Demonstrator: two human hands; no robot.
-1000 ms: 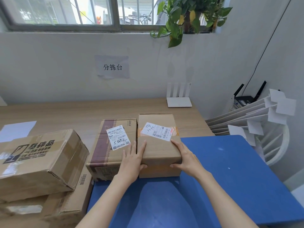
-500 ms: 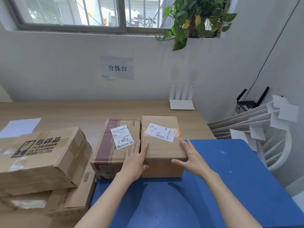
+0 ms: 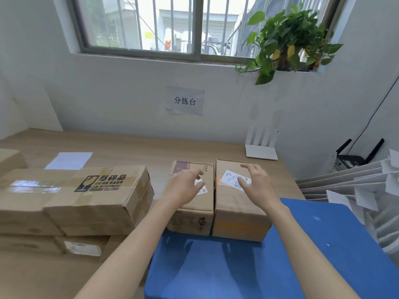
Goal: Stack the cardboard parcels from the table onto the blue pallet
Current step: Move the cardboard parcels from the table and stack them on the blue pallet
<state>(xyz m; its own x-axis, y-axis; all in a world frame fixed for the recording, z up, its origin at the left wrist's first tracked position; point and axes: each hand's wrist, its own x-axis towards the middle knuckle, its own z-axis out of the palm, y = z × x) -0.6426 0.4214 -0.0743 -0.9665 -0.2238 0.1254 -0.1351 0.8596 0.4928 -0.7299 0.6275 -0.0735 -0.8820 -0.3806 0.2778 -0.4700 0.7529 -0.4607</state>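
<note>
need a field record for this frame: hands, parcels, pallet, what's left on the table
left hand: open, over the maroon-taped parcel, holds nothing; contact unclear
right hand: open, over the orange-taped parcel, holds nothing; contact unclear
placed parcels: those two, side by side, at the far left of the blue pallet
table stock: fragile-marked box on top of other parcels, left side
also on table: white router, paper sheet

A parcel sorting room: taped cardboard parcels (image 3: pixel 95 197) crowd a table (image 3: pixel 129 147) under a wall sign (image 3: pixel 185 101).
</note>
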